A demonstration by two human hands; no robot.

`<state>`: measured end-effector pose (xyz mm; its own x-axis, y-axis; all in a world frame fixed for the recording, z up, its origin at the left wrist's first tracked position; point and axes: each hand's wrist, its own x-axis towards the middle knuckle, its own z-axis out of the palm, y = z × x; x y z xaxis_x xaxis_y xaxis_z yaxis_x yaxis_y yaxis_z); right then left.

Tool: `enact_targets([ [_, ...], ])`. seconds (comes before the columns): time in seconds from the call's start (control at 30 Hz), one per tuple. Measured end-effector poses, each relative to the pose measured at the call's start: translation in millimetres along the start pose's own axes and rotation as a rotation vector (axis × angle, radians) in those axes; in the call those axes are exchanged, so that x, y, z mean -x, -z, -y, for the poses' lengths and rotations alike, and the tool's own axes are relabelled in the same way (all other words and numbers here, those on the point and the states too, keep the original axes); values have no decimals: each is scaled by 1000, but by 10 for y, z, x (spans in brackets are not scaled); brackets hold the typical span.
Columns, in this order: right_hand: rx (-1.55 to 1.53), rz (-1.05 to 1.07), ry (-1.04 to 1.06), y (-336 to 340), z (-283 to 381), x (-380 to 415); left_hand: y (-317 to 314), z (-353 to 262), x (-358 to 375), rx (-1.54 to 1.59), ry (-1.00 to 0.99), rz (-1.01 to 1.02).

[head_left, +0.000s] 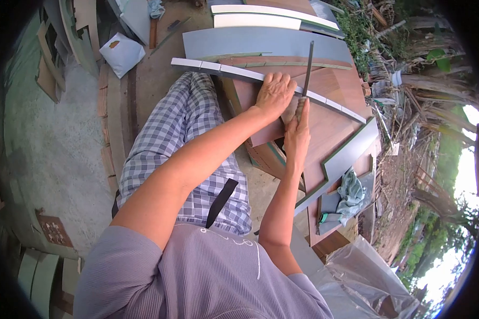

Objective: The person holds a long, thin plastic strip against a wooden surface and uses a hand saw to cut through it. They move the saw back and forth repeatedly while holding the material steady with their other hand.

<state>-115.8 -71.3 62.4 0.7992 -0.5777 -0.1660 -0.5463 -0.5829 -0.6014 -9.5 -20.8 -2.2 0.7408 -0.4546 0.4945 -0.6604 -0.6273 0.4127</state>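
Note:
A long narrow strip [213,66], white on its upper edge with thin cross lines, lies slanting over the board-topped work surface [330,122]. My left hand [275,97] is closed over the middle of this strip, fingers curled across its edge. Just to the right, my right hand [297,135] grips the handle of a file [308,69]. The index finger stretches along the handle. The file's dark, slim blade points away from me and crosses over the strip right beside my left hand.
A grey curved panel [266,42] lies behind the strip. An angular grey piece [351,149] and a crumpled cloth [351,194] are on the right. Cut panels [82,32] lean at upper left near a white bag [122,53]. Plastic sheeting [372,271] hangs lower right.

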Motion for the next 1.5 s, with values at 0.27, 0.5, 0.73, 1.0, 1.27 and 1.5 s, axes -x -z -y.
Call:
enact_targets([
  [0.27,-29,18,-100,-71,-361,1201,-36,-1,36,30,-1,21],
  [0.5,3,-43,94,-37,-228,259,-13,-10,19,15,-6,-7],
  [0.73,15,-119,146,-119,-336,411,-12,-35,6,36,8,-9],
  [1.0,-33,-20,-146,-66,-374,1035,-22,-26,3,65,14,11],
  [1.27,11,10,-25,25,-38,-133,28,-26,17,37,2,-9],
  [1.5,53,-108,60,-195,-438,1087,-7,-28,33,49,7,25],
])
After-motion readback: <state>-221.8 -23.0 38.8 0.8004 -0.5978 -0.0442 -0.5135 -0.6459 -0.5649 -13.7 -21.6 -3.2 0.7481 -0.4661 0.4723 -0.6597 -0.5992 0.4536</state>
